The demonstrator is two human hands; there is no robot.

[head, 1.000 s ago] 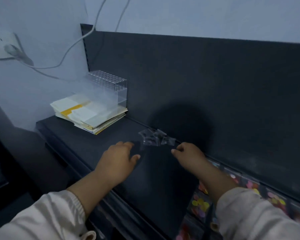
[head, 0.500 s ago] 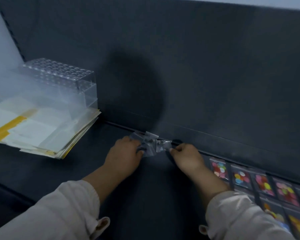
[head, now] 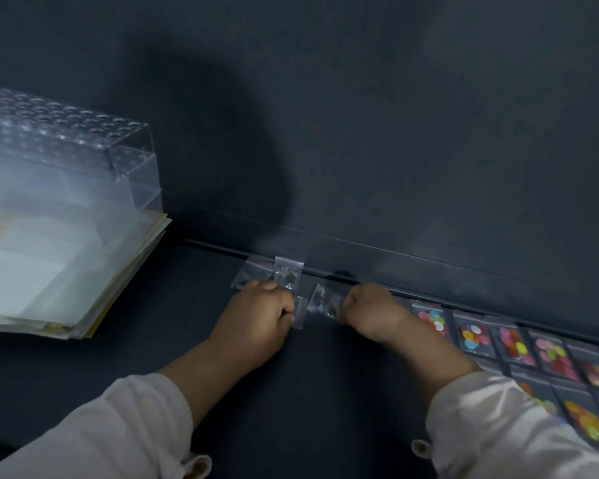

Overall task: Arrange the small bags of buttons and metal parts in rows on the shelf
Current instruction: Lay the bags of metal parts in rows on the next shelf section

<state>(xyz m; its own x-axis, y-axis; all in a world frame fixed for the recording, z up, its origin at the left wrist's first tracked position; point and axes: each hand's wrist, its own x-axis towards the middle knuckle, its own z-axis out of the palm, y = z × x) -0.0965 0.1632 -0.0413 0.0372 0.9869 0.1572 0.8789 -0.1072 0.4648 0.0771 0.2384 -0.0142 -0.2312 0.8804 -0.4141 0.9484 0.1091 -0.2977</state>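
Several small clear bags of dark metal parts lie bunched at the back of the dark shelf (head: pixel 173 344). My left hand (head: pixel 256 319) is closed on the left cluster of clear bags (head: pixel 286 273), which fans out above its fingers against the back edge. My right hand (head: pixel 374 312) pinches one clear bag of metal parts (head: pixel 324 300) by its right side, a short gap from the left hand. To the right, bags of colourful buttons (head: pixel 472 335) lie side by side in rows along the back edge.
A clear plastic rack with holes (head: pixel 66 146) sits on a stack of papers and plastic sleeves (head: pixel 42 271) at the left of the shelf. The dark back panel (head: pixel 360 133) rises right behind the bags. White sleeves cover both forearms.
The camera has moved closer and to the right. Both hands have slid to the shelf's back edge, and the right hand has drawn one clear bag away from the cluster in the left hand.
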